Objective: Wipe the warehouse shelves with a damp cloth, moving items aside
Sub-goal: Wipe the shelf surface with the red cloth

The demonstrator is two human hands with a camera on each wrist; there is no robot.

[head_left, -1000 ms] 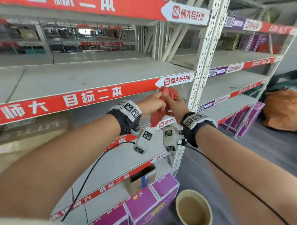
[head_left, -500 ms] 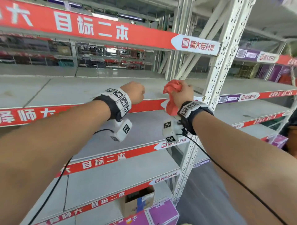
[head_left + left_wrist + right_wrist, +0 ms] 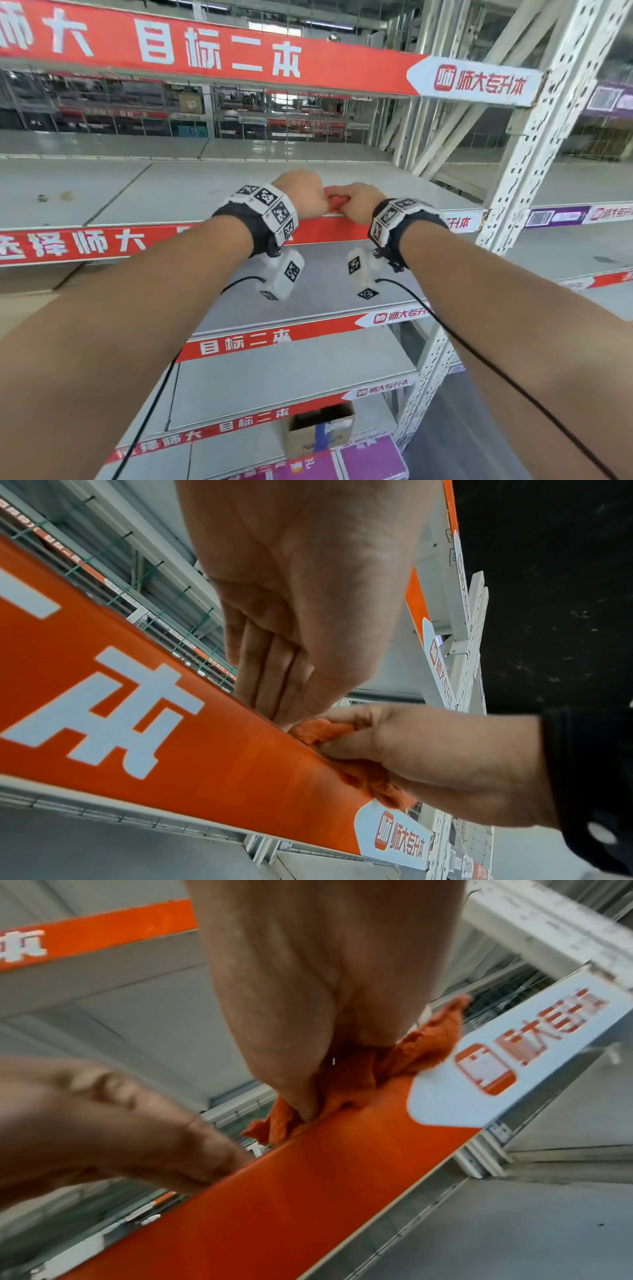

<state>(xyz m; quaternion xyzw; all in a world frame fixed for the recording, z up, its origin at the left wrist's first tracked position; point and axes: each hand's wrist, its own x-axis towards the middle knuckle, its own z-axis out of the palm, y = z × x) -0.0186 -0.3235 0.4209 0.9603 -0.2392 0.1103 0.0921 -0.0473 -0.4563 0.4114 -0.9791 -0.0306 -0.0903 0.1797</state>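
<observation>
Head view: both hands at the front edge of the grey shelf [image 3: 205, 192]. Right hand [image 3: 356, 205] curled around the bunched orange cloth [image 3: 318, 731], pressing it on the shelf lip. Left hand [image 3: 301, 195] alongside, fingers [image 3: 270, 669] straight together, tips touching the cloth.

place: warehouse | evidence: rows of metal shelving [image 3: 239, 192], perforated uprights [image 3: 534, 144], cartons [image 3: 322, 431]
</observation>
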